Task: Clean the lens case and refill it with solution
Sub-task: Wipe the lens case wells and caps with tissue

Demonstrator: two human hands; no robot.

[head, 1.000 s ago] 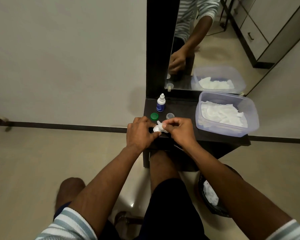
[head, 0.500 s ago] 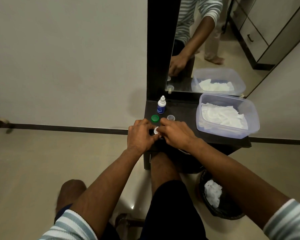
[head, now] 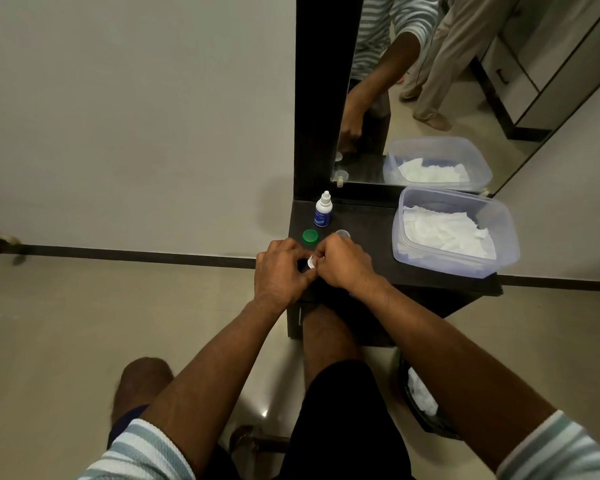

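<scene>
Closely paired, left hand [head: 280,271] and right hand [head: 343,265], fingers [head: 321,252] pinching small white piece [head: 311,262] between them

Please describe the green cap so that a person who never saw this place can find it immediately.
Find the dark table under the mirror. At its back left corner stands a small white and blue dropper bottle; the green cap lies just in front of it, beyond the left hand. It is the only green thing there; the clear cap to its right has no colour.
</scene>
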